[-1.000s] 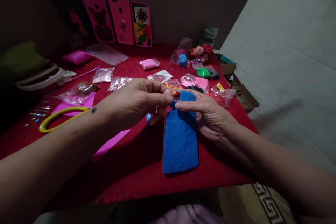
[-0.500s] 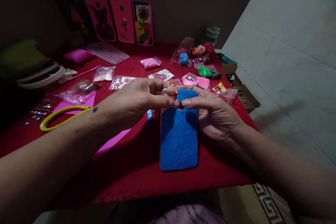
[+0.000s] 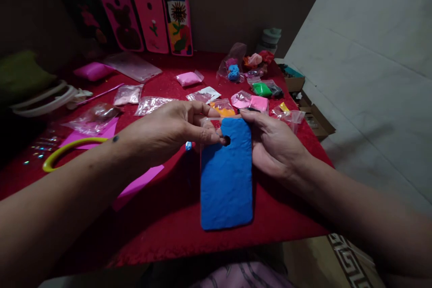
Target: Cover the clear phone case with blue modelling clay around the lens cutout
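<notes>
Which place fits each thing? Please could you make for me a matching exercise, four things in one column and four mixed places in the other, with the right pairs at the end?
Things
1. Blue-coated case
2. Yellow handle loop
3. Green packet
4. Sunflower case

Places
A. Lying toward the right edge of the red cloth
B. Standing at the right end of the row at the back
C. Between the left hand and the right hand
D. Partly hidden by the left forearm

Right pairs: 1-C, 2-D, 3-A, 4-B
</notes>
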{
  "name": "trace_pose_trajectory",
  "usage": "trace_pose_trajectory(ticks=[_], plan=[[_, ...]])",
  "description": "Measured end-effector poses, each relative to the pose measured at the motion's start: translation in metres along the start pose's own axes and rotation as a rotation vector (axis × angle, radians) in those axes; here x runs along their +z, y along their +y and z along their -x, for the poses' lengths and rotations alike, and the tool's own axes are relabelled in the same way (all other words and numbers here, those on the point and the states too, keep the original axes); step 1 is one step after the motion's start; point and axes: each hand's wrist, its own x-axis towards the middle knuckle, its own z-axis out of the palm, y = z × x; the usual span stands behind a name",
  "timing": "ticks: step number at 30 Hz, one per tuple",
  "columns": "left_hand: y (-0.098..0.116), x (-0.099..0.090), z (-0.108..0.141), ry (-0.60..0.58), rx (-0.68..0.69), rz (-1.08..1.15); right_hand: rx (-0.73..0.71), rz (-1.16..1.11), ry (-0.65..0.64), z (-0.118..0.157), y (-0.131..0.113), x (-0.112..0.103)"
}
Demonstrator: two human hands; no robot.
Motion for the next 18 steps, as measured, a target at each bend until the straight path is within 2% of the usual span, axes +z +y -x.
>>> trace_pose_trajectory(ticks=[3, 7, 12, 18], plan=[[0.002, -0.005, 0.000, -0.026, 0.018, -0.076, -0.047, -0.003, 0.005, -0.001, 0.000, -0.003], [0.005, -0.006, 0.001, 0.020, 0.004, -0.117, -0.089, -0.008, -0.025, -0.001, 0.001, -0.002], [0.009, 0.004, 0.003, 0.095, -0.044, -0.135, -0.072, -0.001, -0.050, 0.001, 0.003, 0.000], [0.009, 0.013, 0.006, 0.116, 0.005, -0.227, -0.082, 0.012, -0.122, 0.003, 0.005, -0.005]])
